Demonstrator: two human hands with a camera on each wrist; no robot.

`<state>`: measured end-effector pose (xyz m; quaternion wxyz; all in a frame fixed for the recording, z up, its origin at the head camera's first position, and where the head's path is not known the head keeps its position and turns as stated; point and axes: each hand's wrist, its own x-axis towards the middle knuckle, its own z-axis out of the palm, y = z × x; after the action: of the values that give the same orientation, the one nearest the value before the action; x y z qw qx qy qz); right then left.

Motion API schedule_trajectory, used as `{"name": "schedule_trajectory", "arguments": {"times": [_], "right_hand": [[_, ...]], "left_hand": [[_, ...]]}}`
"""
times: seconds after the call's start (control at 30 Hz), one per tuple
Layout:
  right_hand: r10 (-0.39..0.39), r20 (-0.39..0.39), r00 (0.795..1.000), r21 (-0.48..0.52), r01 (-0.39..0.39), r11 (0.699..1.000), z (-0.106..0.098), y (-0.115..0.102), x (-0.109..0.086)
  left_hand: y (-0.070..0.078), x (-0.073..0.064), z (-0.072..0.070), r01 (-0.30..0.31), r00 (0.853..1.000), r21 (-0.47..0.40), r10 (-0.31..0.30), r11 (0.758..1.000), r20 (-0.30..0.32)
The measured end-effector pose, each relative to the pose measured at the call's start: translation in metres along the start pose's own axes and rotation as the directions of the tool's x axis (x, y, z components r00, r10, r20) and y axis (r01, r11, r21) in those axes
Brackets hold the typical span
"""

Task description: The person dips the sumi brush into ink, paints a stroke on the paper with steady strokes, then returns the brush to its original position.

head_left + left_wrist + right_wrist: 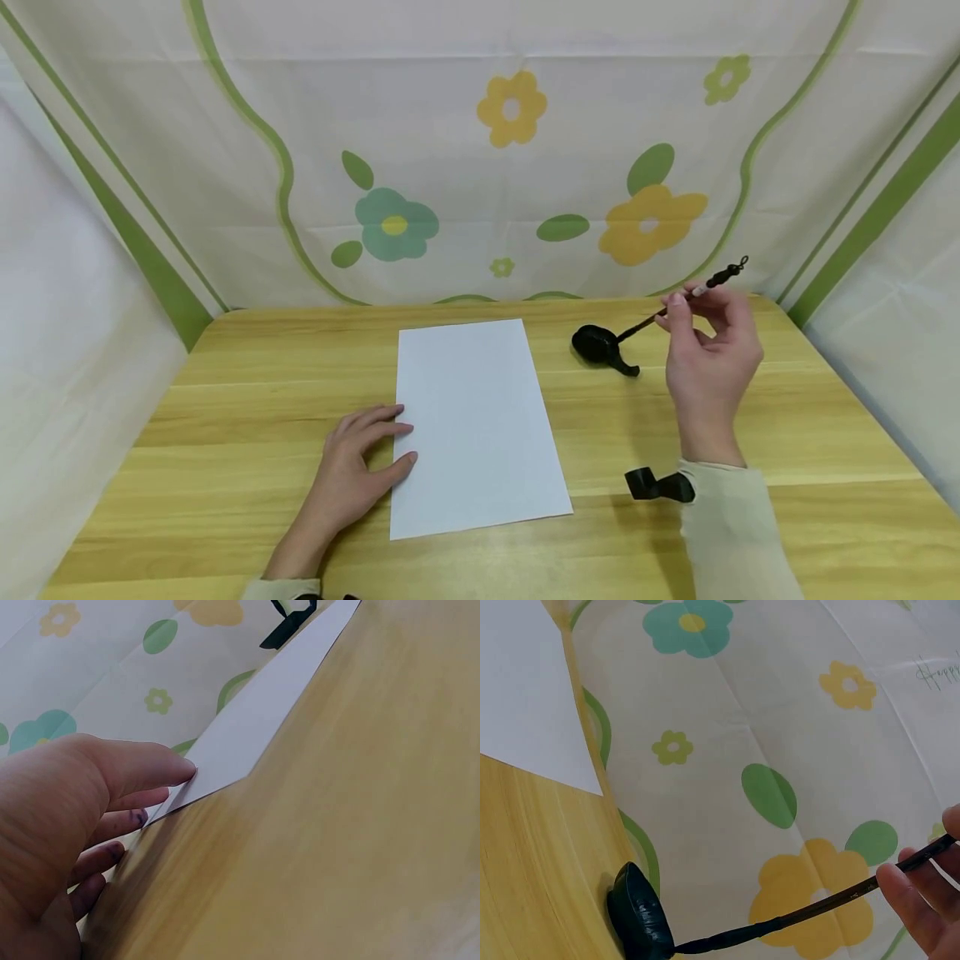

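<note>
My right hand (708, 358) pinches a dark calligraphy brush (641, 325) by its upper handle, thumb against fingers. The brush slants down to the left, and its tip meets the rim of a small black ink dish (595, 344) with a curled handle. In the right wrist view the brush's dark bristles (724, 939) touch the dish's edge. My left hand (352, 467) rests at the left edge of a blank white sheet of paper (472, 425), fingers spread and thumb on the sheet. Dark smudges mark some left fingertips (139, 817).
The wooden table (262, 400) carries the paper and dish. A floral curtain (450, 167) hangs behind its back edge, with white cloth (75, 292) at the sides. A black strap piece (660, 485) juts from the right sleeve.
</note>
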<state>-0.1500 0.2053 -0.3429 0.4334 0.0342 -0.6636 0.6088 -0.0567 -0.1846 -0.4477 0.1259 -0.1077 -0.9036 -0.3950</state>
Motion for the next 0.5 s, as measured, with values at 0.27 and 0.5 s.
{"name": "schedule_trajectory", "arguments": {"times": [0.27,0.5], "right_hand": [[-0.008,0.074,0.997,-0.069,0.013,0.998,0.0020,-0.0034,-0.0013],[-0.013,0.037,0.999,-0.075,0.016,0.997,0.0005,-0.0073,0.0008]], "left_hand": [[-0.0002,0.0000,0.0008,-0.005,1.000,-0.006,0.005,1.000,-0.003],[0.0001,0.0003,0.0004,-0.005,1.000,-0.004,0.005,1.000,-0.002]]}}
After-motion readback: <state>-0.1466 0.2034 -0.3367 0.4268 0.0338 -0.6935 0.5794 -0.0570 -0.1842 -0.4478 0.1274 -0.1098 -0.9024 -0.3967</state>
